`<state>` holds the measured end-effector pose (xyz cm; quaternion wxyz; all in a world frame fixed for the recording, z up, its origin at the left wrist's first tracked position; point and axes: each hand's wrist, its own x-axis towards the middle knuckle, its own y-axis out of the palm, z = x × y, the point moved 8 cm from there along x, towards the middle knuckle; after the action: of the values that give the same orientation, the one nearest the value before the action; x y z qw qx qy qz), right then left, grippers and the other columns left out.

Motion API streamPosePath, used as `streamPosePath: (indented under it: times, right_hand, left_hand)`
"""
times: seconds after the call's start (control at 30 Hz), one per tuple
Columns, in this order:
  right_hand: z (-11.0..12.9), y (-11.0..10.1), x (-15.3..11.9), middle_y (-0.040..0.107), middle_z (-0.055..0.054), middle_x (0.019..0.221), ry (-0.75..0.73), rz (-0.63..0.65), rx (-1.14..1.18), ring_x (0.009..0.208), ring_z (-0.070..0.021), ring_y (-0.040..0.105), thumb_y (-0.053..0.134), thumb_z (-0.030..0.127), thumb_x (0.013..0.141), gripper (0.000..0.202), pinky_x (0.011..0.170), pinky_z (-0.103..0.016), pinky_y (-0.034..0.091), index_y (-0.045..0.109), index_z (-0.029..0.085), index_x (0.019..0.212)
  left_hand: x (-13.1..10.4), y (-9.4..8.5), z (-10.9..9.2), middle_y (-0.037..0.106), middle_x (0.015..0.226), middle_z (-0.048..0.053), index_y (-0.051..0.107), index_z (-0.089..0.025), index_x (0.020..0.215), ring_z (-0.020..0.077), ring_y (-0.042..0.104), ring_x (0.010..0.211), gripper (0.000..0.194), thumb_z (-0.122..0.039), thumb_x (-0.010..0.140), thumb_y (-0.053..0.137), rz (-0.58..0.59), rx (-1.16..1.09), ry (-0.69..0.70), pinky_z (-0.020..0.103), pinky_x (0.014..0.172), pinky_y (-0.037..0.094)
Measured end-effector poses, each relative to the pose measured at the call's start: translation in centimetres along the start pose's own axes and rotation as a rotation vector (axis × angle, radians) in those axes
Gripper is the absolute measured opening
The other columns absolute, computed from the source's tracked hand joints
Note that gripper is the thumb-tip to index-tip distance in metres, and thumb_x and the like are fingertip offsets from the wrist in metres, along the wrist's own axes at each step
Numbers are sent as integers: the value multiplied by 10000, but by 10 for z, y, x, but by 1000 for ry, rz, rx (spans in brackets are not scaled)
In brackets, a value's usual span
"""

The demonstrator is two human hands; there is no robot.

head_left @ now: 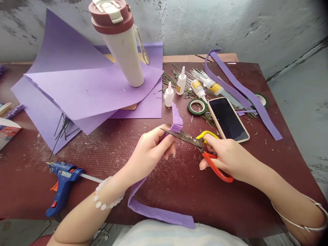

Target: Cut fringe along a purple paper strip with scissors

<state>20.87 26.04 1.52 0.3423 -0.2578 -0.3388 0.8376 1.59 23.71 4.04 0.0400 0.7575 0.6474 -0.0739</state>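
Observation:
Between thumb and fingers, my left hand (151,150) pinches a long purple paper strip (164,212). The strip's upper end, cut into a fine fringe, stands up past my fingertips, and its tail hangs below my wrist to the table's front edge. My right hand (228,157) grips scissors (188,137) with one yellow and one red handle. Their dark, worn blades reach left to the strip just above my left fingertips. How far the blades are apart is hard to make out there.
Behind my hands are a phone (229,119), green tape (197,107), glue bottles (181,82) and thin wires. Purple sheets (102,92) lie back left under a tall tumbler (125,51). A blue glue gun (63,184) lies front left; more purple strips (246,90) are at right.

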Motion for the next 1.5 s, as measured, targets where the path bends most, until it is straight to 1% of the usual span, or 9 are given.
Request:
streamPosePath:
  times: [0.13,0.23,0.33,0.47,0.73,0.9,1.03,1.3,1.5]
  right_hand:
    - [-1,1,-1,674,55,636,3,40,23,449,-170,497,590,505,973,298,554,-318,380,415,298,851]
    - [-2,1,-2,727,40,662,26,69,56,480,-179,554,583,433,941,252,561,-316,393,400,297,833]
    - [-4,4,-3,788,22,717,80,150,164,568,-193,647,562,365,929,193,595,-308,431,405,293,842]
    - [-2,10,-7,765,37,720,125,280,320,592,-174,616,572,303,935,163,589,-288,403,436,283,847]
    - [-2,19,-9,599,21,751,63,399,574,645,-152,466,630,572,988,414,585,-308,288,459,247,798]
    - [-7,21,-9,477,50,743,62,429,549,631,-143,344,625,820,911,596,561,-308,244,487,242,870]
    - [-7,21,-12,467,45,804,35,441,541,651,-147,338,576,935,838,703,558,-308,262,488,246,939]
    - [-6,23,-13,433,77,746,58,460,521,603,-127,284,544,986,789,755,545,-305,247,439,253,936]
    - [-3,26,-10,463,78,722,87,452,600,615,-128,314,701,771,886,575,566,-303,254,466,248,853]
  left_hand:
    - [1,-1,2,652,631,-32,587,-185,814,81,524,511,252,-308,1032,613,-10,-14,-6,222,543,428]
    - [1,-1,2,658,636,-28,586,-184,800,81,531,512,258,-305,1026,621,-15,-16,-11,224,542,429]
    - [2,0,2,658,631,-26,581,-183,780,80,534,510,266,-293,1016,631,-7,-45,-20,220,533,424]
    - [0,2,2,655,618,-27,590,-175,786,74,531,514,262,-284,1018,641,13,-124,-32,208,532,422]
    - [-5,3,4,668,644,-19,681,-157,903,76,536,541,234,-348,1037,661,70,-274,-46,204,548,422]
    - [-2,4,5,665,638,-21,677,-155,884,73,536,534,243,-343,1037,658,59,-243,-61,198,542,420]
    - [-1,3,5,660,632,-26,663,-155,864,70,534,530,256,-348,1032,658,56,-206,-63,193,541,425]
    - [-2,6,6,616,591,-40,652,-161,852,69,501,494,261,-352,1030,637,90,-125,-91,197,503,388]
    - [-1,5,6,607,580,-44,687,-153,883,68,498,487,257,-367,1019,643,84,-123,-107,190,498,389]
